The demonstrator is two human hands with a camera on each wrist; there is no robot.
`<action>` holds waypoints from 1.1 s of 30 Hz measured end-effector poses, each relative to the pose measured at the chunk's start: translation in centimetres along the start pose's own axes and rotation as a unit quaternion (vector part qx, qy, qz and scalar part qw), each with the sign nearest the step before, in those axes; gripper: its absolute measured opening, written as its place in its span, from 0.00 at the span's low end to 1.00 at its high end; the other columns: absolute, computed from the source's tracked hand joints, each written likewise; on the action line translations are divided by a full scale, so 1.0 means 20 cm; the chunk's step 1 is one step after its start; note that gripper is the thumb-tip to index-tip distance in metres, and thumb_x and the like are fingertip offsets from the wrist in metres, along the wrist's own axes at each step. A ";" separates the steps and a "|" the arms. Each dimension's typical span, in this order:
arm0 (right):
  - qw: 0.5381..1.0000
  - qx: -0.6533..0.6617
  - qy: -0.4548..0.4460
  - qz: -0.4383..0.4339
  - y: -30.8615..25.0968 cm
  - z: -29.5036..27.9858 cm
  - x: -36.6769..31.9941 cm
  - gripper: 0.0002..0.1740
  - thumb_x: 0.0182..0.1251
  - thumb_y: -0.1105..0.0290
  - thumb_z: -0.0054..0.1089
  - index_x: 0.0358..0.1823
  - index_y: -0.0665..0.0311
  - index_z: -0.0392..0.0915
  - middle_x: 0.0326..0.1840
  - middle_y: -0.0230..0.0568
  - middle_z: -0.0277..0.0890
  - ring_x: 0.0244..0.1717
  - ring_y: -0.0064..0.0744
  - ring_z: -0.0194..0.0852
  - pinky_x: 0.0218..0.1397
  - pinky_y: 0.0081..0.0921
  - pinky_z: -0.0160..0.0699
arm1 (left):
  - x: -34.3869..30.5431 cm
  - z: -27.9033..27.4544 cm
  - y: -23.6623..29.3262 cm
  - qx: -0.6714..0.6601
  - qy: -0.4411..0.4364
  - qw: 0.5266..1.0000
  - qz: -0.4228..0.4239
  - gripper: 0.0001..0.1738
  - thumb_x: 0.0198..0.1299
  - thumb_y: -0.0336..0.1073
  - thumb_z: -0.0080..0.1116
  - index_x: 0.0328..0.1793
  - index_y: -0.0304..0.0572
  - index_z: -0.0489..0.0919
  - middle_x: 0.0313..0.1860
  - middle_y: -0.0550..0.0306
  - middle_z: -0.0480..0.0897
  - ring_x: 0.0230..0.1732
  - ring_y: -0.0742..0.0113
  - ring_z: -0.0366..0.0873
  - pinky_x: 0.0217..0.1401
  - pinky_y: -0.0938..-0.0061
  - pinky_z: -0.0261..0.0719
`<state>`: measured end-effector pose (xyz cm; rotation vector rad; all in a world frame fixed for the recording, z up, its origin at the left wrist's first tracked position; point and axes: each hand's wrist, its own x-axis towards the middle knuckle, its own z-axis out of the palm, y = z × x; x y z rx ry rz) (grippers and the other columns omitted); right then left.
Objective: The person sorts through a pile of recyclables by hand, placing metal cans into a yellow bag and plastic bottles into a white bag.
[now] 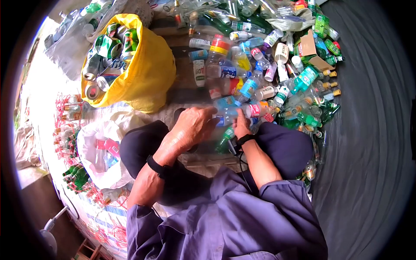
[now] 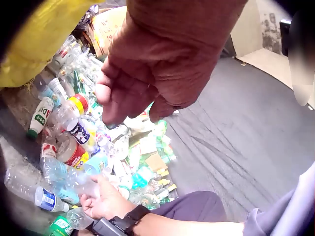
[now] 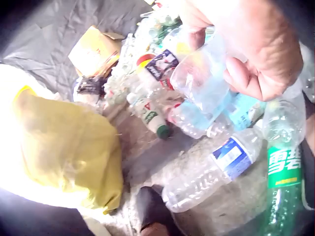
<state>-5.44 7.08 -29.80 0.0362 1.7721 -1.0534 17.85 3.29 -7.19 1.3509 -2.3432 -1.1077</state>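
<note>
My right hand pinches a clear, cup-like plastic container between thumb and fingers, low over the near edge of the bottle pile. In the head view the container is blurred. My left hand hovers a little to the left, palm down. Its fingers hang loosely curled, with nothing in them in the left wrist view. Below the hands, a clear bottle with a blue label lies on its side. Beside it is a green-labelled bottle. More clear and coloured bottles spread out ahead.
A yellow bag full of crushed cans stands at the front left. Nearer, a white sack holds a few bottles, beside glass bottles tied with red string. A torn cardboard box sits in the pile; dark sheeting lies right.
</note>
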 end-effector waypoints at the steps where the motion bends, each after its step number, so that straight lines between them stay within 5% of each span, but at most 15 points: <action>1: 1.000 -0.003 -0.020 0.021 -0.04 0.04 -0.05 0.25 0.54 0.50 0.77 0.38 0.60 0.76 0.29 0.36 0.74 0.21 0.24 0.69 0.17 0.20 0.66 | 0.01 0.00 0.00 0.001 -0.001 1.000 0.004 0.13 0.65 0.39 0.62 0.48 0.37 0.81 0.32 0.35 0.83 0.38 0.33 0.82 0.40 0.46 0.79; 3: 0.996 0.032 -0.079 0.030 -0.05 0.11 -0.14 0.21 0.61 0.50 0.73 0.38 0.59 0.77 0.28 0.34 0.74 0.22 0.22 0.68 0.20 0.18 0.64 | 0.01 0.01 -0.01 0.054 -0.005 0.998 0.023 0.24 0.63 0.40 0.63 0.62 0.33 0.80 0.50 0.39 0.86 0.53 0.48 0.86 0.56 0.60 0.83; 4: 0.996 0.035 -0.078 0.030 -0.06 0.13 -0.18 0.21 0.61 0.50 0.73 0.38 0.59 0.77 0.28 0.34 0.74 0.22 0.22 0.68 0.20 0.18 0.64 | 0.01 0.02 -0.02 0.056 -0.007 0.998 0.025 0.24 0.63 0.40 0.63 0.62 0.33 0.80 0.50 0.39 0.86 0.53 0.48 0.86 0.56 0.60 0.83; 6: 0.971 0.110 -0.214 0.008 -0.13 0.16 -0.32 0.19 0.59 0.52 0.74 0.32 0.57 0.77 0.23 0.32 0.72 0.18 0.21 0.65 0.22 0.17 0.64 | 0.02 0.03 -0.03 0.077 0.029 0.995 0.048 0.30 0.59 0.40 0.66 0.66 0.34 0.77 0.66 0.38 0.79 0.68 0.44 0.75 0.68 0.60 0.75; 9: 0.955 0.135 -0.263 0.002 -0.22 0.18 -0.55 0.18 0.62 0.53 0.74 0.36 0.58 0.78 0.23 0.31 0.70 0.18 0.22 0.64 0.23 0.18 0.64 | 0.02 0.01 -0.02 0.101 0.015 0.994 0.045 0.36 0.58 0.41 0.68 0.71 0.34 0.73 0.69 0.38 0.77 0.72 0.44 0.70 0.74 0.60 0.71; 15: 0.918 0.165 -0.361 0.024 -0.20 0.14 -0.62 0.16 0.64 0.53 0.74 0.39 0.55 0.80 0.33 0.34 0.83 0.27 0.25 0.78 0.25 0.22 0.72 | 0.00 0.08 -0.06 0.097 0.039 0.992 0.075 0.42 0.55 0.41 0.69 0.75 0.33 0.68 0.65 0.38 0.78 0.67 0.42 0.76 0.70 0.57 0.75; 19: 0.918 0.170 -0.359 0.007 -0.24 0.13 -0.70 0.18 0.64 0.51 0.74 0.41 0.55 0.80 0.33 0.32 0.83 0.27 0.24 0.78 0.26 0.22 0.70 | -0.02 0.04 0.00 0.067 0.044 0.995 0.054 0.41 0.53 0.40 0.68 0.73 0.33 0.69 0.63 0.37 0.79 0.62 0.39 0.79 0.65 0.56 0.78; 25: 0.911 0.221 -0.346 -0.040 -0.32 0.07 -0.62 0.27 0.68 0.34 0.60 0.51 0.48 0.81 0.37 0.27 0.82 0.28 0.21 0.69 0.27 0.21 0.61 | -0.06 -0.03 -0.01 -0.038 0.064 0.994 0.085 0.38 0.51 0.41 0.68 0.69 0.34 0.71 0.57 0.35 0.81 0.57 0.37 0.81 0.60 0.55 0.80; 28: 0.909 0.274 -0.309 -0.057 -0.41 0.01 -0.66 0.23 0.70 0.40 0.62 0.49 0.51 0.82 0.38 0.22 0.84 0.32 0.18 0.76 0.25 0.17 0.61 | -0.07 -0.04 -0.03 -0.067 0.043 0.994 0.073 0.39 0.49 0.42 0.69 0.68 0.34 0.71 0.55 0.35 0.82 0.56 0.38 0.82 0.59 0.55 0.80; 33: 0.932 0.270 -0.232 -0.068 -0.35 -0.14 -0.32 0.19 0.67 0.45 0.69 0.46 0.51 0.83 0.35 0.23 0.84 0.29 0.15 0.74 0.24 0.16 0.62 | -0.07 -0.06 -0.05 -0.088 -0.012 0.996 0.026 0.40 0.49 0.43 0.68 0.69 0.35 0.70 0.57 0.35 0.83 0.56 0.40 0.83 0.60 0.55 0.80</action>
